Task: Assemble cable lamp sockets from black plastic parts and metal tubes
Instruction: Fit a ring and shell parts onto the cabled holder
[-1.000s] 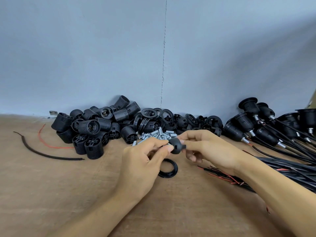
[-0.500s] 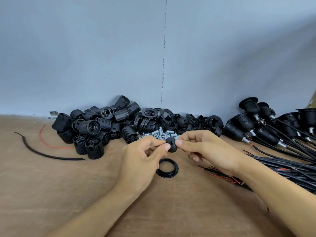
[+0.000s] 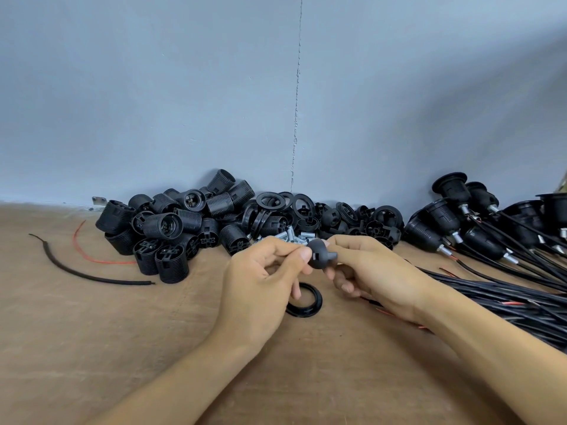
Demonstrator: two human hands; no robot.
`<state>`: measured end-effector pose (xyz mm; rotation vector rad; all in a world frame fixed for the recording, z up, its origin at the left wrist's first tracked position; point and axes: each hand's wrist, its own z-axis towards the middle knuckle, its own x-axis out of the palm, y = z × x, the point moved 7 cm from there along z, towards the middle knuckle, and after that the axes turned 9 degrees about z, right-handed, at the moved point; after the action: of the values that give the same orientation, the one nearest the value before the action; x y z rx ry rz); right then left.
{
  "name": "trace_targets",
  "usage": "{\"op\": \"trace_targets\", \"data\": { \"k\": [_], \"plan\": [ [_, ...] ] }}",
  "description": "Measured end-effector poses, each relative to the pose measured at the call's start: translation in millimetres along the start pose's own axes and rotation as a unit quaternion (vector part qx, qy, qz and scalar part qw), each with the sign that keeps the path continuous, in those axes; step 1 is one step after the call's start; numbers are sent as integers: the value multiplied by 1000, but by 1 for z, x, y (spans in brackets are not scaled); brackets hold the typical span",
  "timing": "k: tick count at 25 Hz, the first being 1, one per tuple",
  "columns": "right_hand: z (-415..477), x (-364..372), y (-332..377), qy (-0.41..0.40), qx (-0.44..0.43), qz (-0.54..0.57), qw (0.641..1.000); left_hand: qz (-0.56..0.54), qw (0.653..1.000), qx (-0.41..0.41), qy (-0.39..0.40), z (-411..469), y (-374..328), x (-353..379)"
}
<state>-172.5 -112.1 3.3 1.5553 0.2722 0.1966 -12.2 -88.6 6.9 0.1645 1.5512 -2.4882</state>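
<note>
Both hands pinch small black socket cap (image 3: 319, 255) just above loose ring (image 3: 304, 302) on counter (image 3: 92, 332): left hand (image 3: 260, 280) fingertips at dome, right hand (image 3: 371, 271) at neck; part likely light, rigid, slick — best held at neck

- A plain, matte blue-grey wall (image 3: 184, 87) fills the upper half.
- A thin vertical crack or seam (image 3: 297, 96) runs down it.
- A brown, wood-like tabletop (image 3: 92, 332) meets its base.
- Soft shade darkens the wall's right side.
</note>
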Motion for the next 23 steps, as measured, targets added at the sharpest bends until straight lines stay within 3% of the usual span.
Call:
{"op": "trace_targets", "data": {
  "k": [7,11,15,19,23],
  "plan": [
    [-3,6,1,67,-8,-13,998,-113,986,-121,-17,4,23,0],
    [-3,-3,10,2,-64,-31,997,-46,997,-59,19,2,14,4],
    [0,-10,0,-43,-33,-33,998,-59,996,-50,44,1,10,11],
    [-1,4,-1,15,-35,-92,995,-103,990,-92,7,8,18,2],
    [-6,2,11,27,-64,-50,996,-82,992,-85,39,6,18,6]
  ]
}}
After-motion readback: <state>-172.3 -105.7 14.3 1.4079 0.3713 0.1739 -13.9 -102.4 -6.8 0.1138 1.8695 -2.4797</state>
